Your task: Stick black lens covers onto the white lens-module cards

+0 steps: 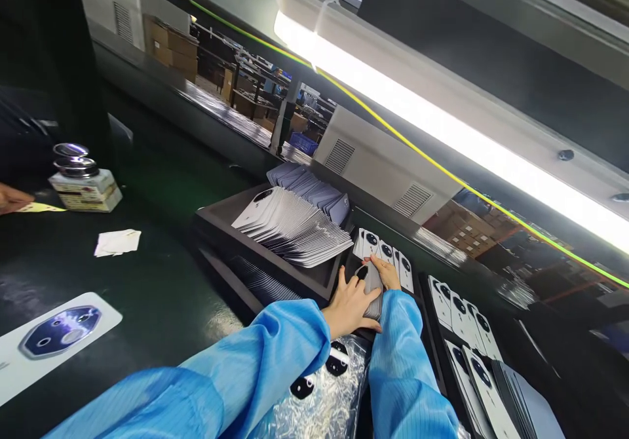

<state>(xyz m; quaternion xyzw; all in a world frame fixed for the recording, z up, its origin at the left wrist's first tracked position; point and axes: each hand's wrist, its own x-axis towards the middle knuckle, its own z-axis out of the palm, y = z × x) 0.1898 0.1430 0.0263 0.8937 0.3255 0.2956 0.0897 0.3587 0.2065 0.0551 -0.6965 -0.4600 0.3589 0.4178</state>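
Both hands are at a stack of phone back covers [374, 303] standing in a black tray, right of the piled tray. My left hand [346, 305] reaches across the stack's near side with fingers spread, its thumb low and the other fingers at the edges. From the far right, my right hand [387, 272] closes round the stack's upper end; part of its grip is hidden. Beside them, a dark tray [275, 246] carries a long row of white phone back covers [299, 226] and a greyish-blue row [314, 190] behind it.
More white covers with dark camera areas [459, 311] lie in trays at the right. Below my arms is clear plastic wrapping [324, 396]. At left are a large white cover [54, 347], a folded white cloth [116, 242], a pump-top bottle [86, 187] and another person's hand [14, 199].
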